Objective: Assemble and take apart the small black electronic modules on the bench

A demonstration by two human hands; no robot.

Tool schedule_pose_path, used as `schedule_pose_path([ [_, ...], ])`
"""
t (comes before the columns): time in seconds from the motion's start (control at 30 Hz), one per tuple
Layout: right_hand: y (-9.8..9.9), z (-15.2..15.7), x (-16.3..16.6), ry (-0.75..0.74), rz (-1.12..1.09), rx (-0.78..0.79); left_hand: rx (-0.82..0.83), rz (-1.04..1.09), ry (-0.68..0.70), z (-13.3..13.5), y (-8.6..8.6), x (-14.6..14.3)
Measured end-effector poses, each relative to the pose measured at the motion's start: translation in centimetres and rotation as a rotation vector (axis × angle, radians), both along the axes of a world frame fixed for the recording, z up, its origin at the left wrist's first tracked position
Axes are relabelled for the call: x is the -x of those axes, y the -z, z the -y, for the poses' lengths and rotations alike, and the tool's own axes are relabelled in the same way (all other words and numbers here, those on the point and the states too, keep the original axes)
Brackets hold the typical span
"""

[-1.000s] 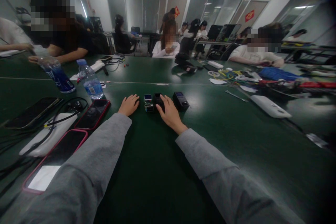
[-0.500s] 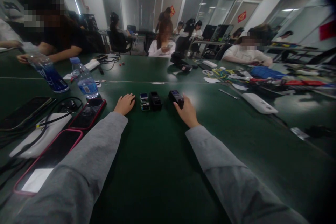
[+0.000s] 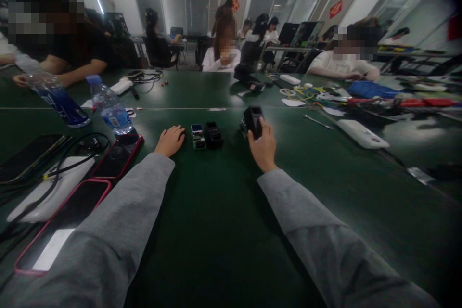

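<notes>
One black casing (image 3: 253, 118) is grasped between the thumb and fingers of the right hand (image 3: 265, 147), tilted above a green table (image 3: 224, 211), right of center. A partly hidden circuit piece (image 3: 243, 128) shows at the casing's left edge; whether the two touch is unclear. To the left, a second black casing (image 3: 214, 135) stands just beside a small circuit board (image 3: 198, 136). Next to the board, the left hand (image 3: 170, 141) rests palm down, its fingers relaxed and extended. Farther left lie a red-edged phone (image 3: 118, 156), a pink-edged phone (image 3: 77, 214) and a white block (image 3: 27, 202) crossed by black cables, near a blue-capped bottle (image 3: 117, 119). To the right, a wrench (image 3: 317, 121) lies near a white device (image 3: 363, 134). Across the table, a person in white (image 3: 220, 60) sits facing the camera.
</notes>
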State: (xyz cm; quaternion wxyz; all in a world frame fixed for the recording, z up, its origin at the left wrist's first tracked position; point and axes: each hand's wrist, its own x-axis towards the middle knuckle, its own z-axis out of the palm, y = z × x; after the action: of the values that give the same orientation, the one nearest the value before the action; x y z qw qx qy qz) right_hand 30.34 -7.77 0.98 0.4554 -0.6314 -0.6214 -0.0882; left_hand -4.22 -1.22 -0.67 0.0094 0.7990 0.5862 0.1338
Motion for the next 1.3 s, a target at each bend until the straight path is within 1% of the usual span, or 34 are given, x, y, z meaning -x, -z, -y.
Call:
schedule_pose_path([
  [0.07,-0.3,0.1,0.4,-0.054,0.035,-0.107,-0.005,0.003,-0.001,0.0,0.0,0.0],
  [0.13,-0.6,0.3,1.1,-0.112,0.114,-0.134,-0.004,0.007,0.004,0.0,0.0,0.0],
  [0.2,-0.7,0.4,1.8,-0.148,0.208,-0.101,0.000,0.006,0.005,0.0,0.0,0.0],
  [0.3,-0.5,0.3,2.6,-0.189,0.321,-0.009,-0.003,0.006,0.007,0.0,0.0,0.0],
  [0.43,0.2,0.0,2.7,-0.209,0.434,0.113,-0.033,0.018,0.024,-0.3,0.3,0.2],
  [0.53,0.4,-0.1,2.6,-0.194,0.463,0.163,-0.051,0.029,0.038,-0.4,0.5,0.3],
  [0.67,0.3,0.1,2.8,-0.211,0.472,0.167,-0.048,0.024,0.043,-0.5,0.6,0.5],
  [0.77,0.0,0.4,3.0,-0.210,0.430,0.141,-0.047,0.021,0.045,-0.5,0.5,0.5],
  [0.87,-0.3,0.4,2.7,-0.193,0.306,0.073,-0.041,0.019,0.043,-0.5,0.5,0.4],
  [0.93,-0.3,0.2,2.3,-0.129,0.178,0.013,-0.034,0.014,0.042,-0.5,0.4,0.4],
  [1.0,-0.1,-0.3,1.6,-0.035,0.058,-0.036,-0.027,0.008,0.039,-0.4,0.3,0.3],
  [1.07,0.3,-0.8,1.1,0.022,-0.013,-0.053,-0.022,0.006,0.032,-0.3,0.2,0.2],
  [1.13,0.8,-1.3,0.6,0.014,-0.036,-0.037,-0.020,0.009,0.024,-0.2,0.1,0.1],
  [1.3,1.9,-2.0,0.2,-0.086,-0.067,0.065,-0.011,0.013,0.021,0.2,-0.2,-0.1],
])
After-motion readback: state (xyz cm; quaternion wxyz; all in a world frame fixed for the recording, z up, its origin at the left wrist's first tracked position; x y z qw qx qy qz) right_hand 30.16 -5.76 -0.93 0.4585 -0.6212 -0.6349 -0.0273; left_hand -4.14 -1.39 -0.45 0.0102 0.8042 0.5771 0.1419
